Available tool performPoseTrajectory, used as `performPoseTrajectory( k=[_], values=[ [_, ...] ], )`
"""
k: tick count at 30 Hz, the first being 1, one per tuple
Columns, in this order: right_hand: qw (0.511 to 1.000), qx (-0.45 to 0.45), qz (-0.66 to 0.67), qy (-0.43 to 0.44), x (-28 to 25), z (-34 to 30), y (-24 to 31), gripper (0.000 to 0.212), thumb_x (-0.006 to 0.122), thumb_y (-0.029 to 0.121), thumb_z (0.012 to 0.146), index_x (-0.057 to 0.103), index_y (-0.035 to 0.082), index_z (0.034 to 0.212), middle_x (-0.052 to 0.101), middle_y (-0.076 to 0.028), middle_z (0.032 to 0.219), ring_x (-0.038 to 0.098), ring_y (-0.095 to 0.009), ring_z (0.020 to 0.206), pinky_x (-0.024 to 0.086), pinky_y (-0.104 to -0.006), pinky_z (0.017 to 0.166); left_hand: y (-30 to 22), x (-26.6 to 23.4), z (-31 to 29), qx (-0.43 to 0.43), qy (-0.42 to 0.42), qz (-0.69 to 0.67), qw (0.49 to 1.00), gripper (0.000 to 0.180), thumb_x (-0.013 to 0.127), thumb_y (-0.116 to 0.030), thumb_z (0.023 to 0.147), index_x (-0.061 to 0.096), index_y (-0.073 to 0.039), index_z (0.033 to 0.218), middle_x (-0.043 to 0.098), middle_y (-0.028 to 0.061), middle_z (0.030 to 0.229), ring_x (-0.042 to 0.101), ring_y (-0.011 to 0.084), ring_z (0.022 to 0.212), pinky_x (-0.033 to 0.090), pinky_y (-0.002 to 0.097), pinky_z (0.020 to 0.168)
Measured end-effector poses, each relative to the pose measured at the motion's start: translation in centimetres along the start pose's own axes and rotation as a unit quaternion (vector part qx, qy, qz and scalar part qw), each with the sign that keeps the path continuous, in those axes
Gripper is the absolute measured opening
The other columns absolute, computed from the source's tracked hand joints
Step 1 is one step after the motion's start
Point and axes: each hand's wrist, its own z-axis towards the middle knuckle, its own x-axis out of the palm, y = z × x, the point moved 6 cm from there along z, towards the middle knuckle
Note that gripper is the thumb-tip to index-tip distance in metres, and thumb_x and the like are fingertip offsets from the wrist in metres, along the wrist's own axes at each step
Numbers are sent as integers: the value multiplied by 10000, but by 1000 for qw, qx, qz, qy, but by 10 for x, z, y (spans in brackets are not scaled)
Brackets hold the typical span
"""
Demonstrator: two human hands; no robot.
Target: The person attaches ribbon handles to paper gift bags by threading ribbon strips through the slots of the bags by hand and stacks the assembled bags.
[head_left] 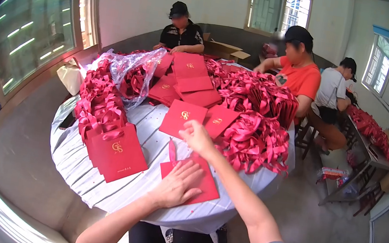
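A red paper gift bag (pixel 203 185) lies flat at the table's near edge, a pink-red ribbon handle (pixel 172 151) standing up from its far side. My left hand (pixel 178 185) rests on this bag, palm down, fingers stretched out. Above the bag's far end, my right hand (pixel 197 138) is raised with its fingers curled together; whatever they may hold cannot be made out. Just beyond it lies another red bag (pixel 180 114) with a gold emblem, beside a similar bag (pixel 219 121).
Ribboned bags (pixel 117 155) are stacked at left, and a large ribbon-covered heap (pixel 256 140) is at right. Crumpled clear plastic (pixel 136 76) lies behind on the white-covered table (pixel 73 154). Co-workers sit across (pixel 181 35) and at right (pixel 300 76); another is at a farther table.
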Motion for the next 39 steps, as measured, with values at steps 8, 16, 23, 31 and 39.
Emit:
performPoseTrajectory(
  k=[8, 16, 23, 31, 39],
  values=[
    [981, 41, 186, -41, -126, -76, -5, 201, 626, 97, 857, 562, -20, 1007, 639, -89, 804, 632, -131, 641, 501, -254, 474, -30, -34, -13, -11, -16, 67, 998, 673, 687, -422, 740, 533, 39, 1206, 594, 201, 1160, 528, 318, 1139, 270, 482, 1068],
    [857, 132, 358, -346, -260, -221, -65, 222, 581, 81, 857, 575, 25, 1073, 634, -43, 856, 547, -67, 657, 448, -210, 555, -36, -17, -14, -86, 26, 27, 996, 780, 716, -219, 743, 333, 76, 1354, 487, 267, 1229, 442, 411, 1153, 328, 457, 1028],
    [888, 138, 355, -259, -218, -250, -47, 174, 579, 83, 856, 579, 31, 1022, 614, -26, 798, 511, -33, 596, 426, -179, 486, -40, -34, -14, -120, -95, -27, 988, 1051, 799, -138, 561, 225, -61, 1438, 384, 242, 1202, 370, 424, 1157, 293, 506, 1018],
    [922, 110, 368, 55, -69, -208, 11, 482, 483, 346, 971, 429, -11, 1289, 588, -135, 1119, 625, -206, 957, 527, -305, 774, -48, -55, -21, -156, -267, -610, 729, 613, 608, -123, 713, 412, -43, 1288, 538, 104, 1172, 532, 230, 1073, 435, 352, 914],
    [929, 133, 343, -35, -23, -168, 31, 377, 609, 216, 913, 492, 56, 1233, 604, -38, 1091, 571, -107, 990, 467, -270, 816, -13, -33, -58, -197, -285, -757, 555, 481, 549, -102, 796, 455, -28, 1261, 531, 89, 1246, 485, 232, 1179, 339, 374, 1040]
  ],
)
